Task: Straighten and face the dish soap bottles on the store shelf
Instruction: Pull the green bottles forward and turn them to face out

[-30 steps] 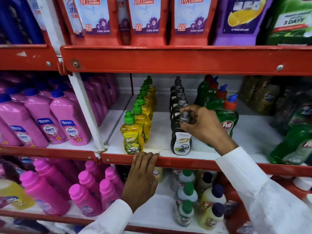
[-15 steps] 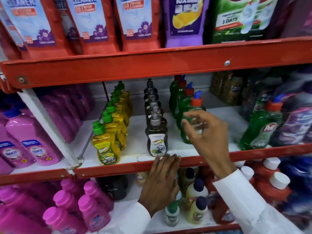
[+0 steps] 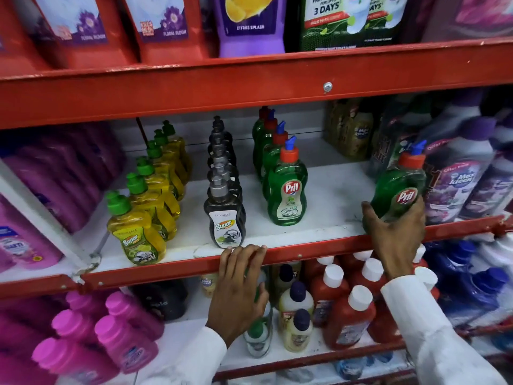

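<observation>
Right hand (image 3: 395,232) grips a tilted green Pil bottle (image 3: 399,182) at the shelf's (image 3: 319,218) front edge, 3 o'clock, fingers wrapped round its lower body, label facing out. Left hand (image 3: 238,287) rests on the red shelf lip (image 3: 166,269) at 6 o'clock, fingers close together, holding nothing. Yellow row (image 3: 147,207), dark row (image 3: 224,195) and green row (image 3: 283,176) stand upright, running from the front edge back toward 12 o'clock.

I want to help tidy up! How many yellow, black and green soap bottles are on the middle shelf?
Yellow bottles: 6
Black bottles: about 6, the back ones overlap
Green bottles: 5, one of them held in the right hand
Total: about 17
</observation>
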The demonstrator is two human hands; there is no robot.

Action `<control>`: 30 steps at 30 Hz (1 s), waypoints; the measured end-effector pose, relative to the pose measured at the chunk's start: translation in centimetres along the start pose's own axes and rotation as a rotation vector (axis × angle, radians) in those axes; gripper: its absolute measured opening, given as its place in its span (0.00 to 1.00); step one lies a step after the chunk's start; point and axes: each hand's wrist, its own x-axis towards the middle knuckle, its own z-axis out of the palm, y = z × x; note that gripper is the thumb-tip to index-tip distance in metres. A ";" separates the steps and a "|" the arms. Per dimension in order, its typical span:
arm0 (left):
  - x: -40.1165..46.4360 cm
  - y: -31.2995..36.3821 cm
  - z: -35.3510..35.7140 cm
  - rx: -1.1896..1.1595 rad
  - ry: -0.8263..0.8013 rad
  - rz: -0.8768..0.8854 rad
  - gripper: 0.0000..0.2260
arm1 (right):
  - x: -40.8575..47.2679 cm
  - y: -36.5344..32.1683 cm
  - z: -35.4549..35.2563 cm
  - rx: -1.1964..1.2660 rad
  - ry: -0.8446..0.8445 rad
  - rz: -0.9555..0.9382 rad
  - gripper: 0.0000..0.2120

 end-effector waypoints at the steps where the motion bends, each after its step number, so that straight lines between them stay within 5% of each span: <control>1: 0.0 0.1 0.0 0.004 -0.003 -0.008 0.35 | 0.2 -0.1 -0.2 0.016 -0.007 0.000 0.43; 9: 0.0 0.5 0.2 0.016 -0.028 -0.035 0.36 | -3.7 -3.2 0.2 0.124 -0.050 -0.121 0.36; 22: -0.5 0.5 0.4 0.053 0.000 -0.026 0.40 | -9.5 -6.5 6.1 0.007 -0.317 -0.186 0.44; 30: 2.7 2.6 -1.6 -0.128 0.165 -0.171 0.16 | -7.8 -3.8 3.4 0.087 -0.590 -0.166 0.49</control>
